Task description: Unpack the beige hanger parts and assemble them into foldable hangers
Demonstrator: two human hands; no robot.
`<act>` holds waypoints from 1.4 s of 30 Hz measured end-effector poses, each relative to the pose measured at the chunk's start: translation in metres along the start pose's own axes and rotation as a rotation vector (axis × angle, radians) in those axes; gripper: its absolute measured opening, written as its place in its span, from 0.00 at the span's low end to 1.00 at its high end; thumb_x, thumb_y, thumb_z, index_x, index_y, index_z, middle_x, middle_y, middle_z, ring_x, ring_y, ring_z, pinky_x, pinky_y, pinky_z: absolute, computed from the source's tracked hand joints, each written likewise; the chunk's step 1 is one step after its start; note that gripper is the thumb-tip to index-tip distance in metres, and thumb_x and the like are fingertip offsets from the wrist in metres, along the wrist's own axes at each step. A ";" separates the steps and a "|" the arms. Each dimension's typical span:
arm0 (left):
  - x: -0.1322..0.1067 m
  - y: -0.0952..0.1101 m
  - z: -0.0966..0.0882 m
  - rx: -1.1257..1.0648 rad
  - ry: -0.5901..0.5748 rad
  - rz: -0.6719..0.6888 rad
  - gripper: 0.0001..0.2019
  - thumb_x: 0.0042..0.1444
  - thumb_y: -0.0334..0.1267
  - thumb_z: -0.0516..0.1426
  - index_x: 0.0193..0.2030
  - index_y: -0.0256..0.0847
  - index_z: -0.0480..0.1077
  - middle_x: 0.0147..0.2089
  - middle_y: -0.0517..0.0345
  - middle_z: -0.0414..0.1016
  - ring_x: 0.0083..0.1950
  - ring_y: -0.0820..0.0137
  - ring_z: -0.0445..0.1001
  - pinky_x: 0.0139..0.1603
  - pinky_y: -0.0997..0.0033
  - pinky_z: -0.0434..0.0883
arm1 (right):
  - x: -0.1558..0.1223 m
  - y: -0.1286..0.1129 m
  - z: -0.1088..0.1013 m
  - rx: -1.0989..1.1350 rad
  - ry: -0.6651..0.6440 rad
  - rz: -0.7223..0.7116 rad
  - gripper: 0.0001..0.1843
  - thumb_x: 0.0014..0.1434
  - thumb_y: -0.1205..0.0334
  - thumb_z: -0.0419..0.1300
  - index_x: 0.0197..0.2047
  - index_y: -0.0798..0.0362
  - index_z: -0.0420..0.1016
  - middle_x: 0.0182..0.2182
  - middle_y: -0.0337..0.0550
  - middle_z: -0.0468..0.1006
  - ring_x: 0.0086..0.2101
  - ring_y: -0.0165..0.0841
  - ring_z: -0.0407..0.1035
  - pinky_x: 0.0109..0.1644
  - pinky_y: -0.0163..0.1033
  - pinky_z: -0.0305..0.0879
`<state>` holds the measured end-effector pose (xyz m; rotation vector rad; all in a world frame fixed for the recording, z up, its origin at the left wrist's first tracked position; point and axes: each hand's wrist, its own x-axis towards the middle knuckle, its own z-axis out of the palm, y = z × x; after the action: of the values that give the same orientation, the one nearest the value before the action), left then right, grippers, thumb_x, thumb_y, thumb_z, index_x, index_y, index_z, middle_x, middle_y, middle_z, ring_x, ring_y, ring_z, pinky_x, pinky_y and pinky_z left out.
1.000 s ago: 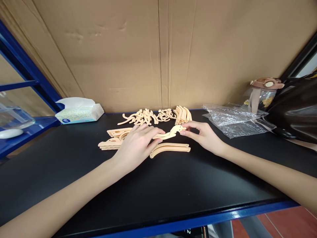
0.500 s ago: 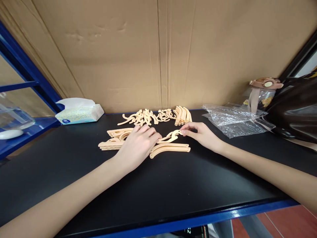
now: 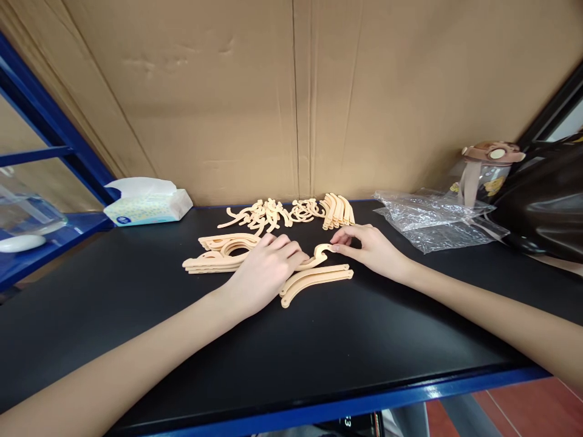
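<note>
L hand [image 3: 264,273] & R hand [image 3: 371,250] both pinch one curved wood piece [image 3: 319,254], fingers clamped on its ends; it sits just behind the flat stack [image 3: 316,277], tissue box [image 3: 146,203] far left of stack

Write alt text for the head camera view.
Two bare hands, left hand and right hand, grip one curved tan wooden piece above a black table. More tan pieces lie behind; a tissue pack sits left and a clear plastic bag right.
</note>
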<state>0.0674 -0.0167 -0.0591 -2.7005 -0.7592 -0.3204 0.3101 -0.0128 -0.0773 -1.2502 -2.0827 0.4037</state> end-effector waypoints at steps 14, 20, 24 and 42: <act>-0.004 0.005 -0.010 -0.157 -0.056 -0.024 0.14 0.64 0.32 0.46 0.47 0.39 0.72 0.45 0.53 0.75 0.44 0.67 0.72 0.46 0.64 0.65 | -0.002 -0.003 -0.001 -0.216 0.007 -0.109 0.10 0.61 0.55 0.57 0.34 0.51 0.74 0.31 0.40 0.76 0.36 0.34 0.69 0.46 0.43 0.60; -0.004 0.005 -0.008 -0.169 -0.057 -0.062 0.14 0.64 0.32 0.46 0.47 0.38 0.72 0.50 0.54 0.75 0.47 0.66 0.73 0.49 0.62 0.66 | -0.003 -0.001 -0.002 -0.235 -0.036 -0.193 0.08 0.62 0.61 0.55 0.36 0.50 0.74 0.40 0.41 0.77 0.44 0.35 0.68 0.50 0.44 0.59; -0.003 0.005 -0.007 -0.159 -0.079 -0.063 0.15 0.64 0.32 0.46 0.50 0.37 0.71 0.50 0.54 0.75 0.47 0.65 0.73 0.51 0.60 0.66 | -0.003 -0.001 -0.002 -0.239 -0.045 -0.183 0.08 0.63 0.60 0.55 0.38 0.50 0.75 0.39 0.39 0.78 0.43 0.34 0.70 0.51 0.44 0.58; -0.004 0.005 -0.008 -0.163 -0.039 -0.054 0.15 0.65 0.37 0.46 0.49 0.37 0.71 0.44 0.53 0.76 0.42 0.66 0.74 0.52 0.59 0.65 | -0.004 -0.005 -0.004 -0.262 -0.072 -0.218 0.12 0.64 0.57 0.53 0.41 0.47 0.79 0.40 0.41 0.79 0.43 0.36 0.70 0.51 0.46 0.59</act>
<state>0.0658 -0.0251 -0.0536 -2.8493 -0.8519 -0.3581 0.3112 -0.0190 -0.0732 -1.1489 -2.3627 0.0793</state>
